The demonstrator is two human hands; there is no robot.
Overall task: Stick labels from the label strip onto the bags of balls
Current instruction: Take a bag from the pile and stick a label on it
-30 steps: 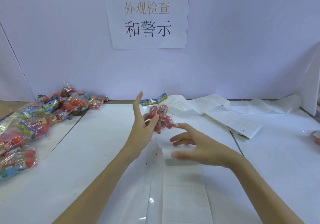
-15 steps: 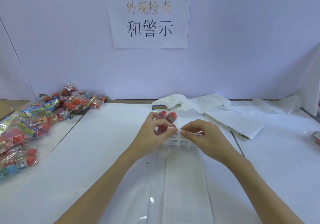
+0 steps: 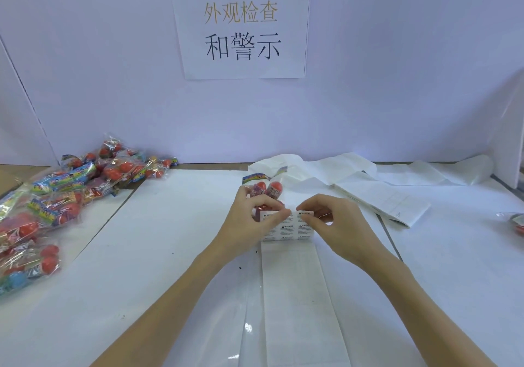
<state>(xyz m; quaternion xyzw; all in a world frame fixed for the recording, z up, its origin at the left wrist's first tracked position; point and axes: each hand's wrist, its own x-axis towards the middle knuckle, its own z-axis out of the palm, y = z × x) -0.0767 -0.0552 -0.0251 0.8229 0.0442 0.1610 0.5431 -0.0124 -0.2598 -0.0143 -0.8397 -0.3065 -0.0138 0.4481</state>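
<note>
Centre frame: left hand (image 3: 249,219) grips a bag of balls (image 3: 265,189) while steadying the label strip (image 3: 289,281); right hand (image 3: 334,222) pinches a warning label (image 3: 304,214) at the strip's printed end. Risk, judged: the thin label may curl, tear or stick to itself; crinkly film invites wrinkles. Strip is smooth, glossy backing paper. More bags (image 3: 56,196) are heaped at left on the white tabletop (image 3: 141,267).

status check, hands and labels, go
Left hand holds bag of balls above label strip. Right hand pinches a label at strip's top edge. Nothing in the way.
</note>
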